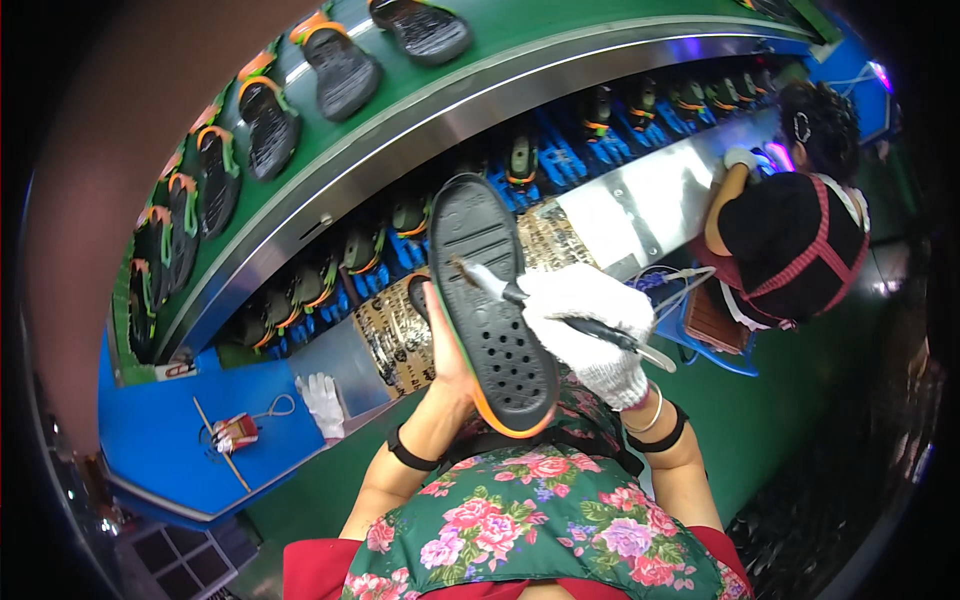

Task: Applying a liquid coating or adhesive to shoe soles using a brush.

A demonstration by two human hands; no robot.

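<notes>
A black shoe sole (472,222) with an orange and green rim is held up in front of me, its grooved and holed face toward me. My bare left hand (449,350) grips it by its left side, the thumb along the edge and the other fingers hidden behind. In a white knit glove, my right hand (590,325) is closed around the dark handle of a brush (488,282). The brush's bristles touch the sole's upper middle. Beside my left fingertips shows part of another dark, holed piece (420,297), mostly hidden.
Black soles (268,128) line a raised green conveyor (540,32) with a metal edge (400,128). Shoes stand on blue racks below. A white glove (322,404) lies near a blue table (150,440) holding a small red-and-white box (236,433). A co-worker (790,230) sits at right.
</notes>
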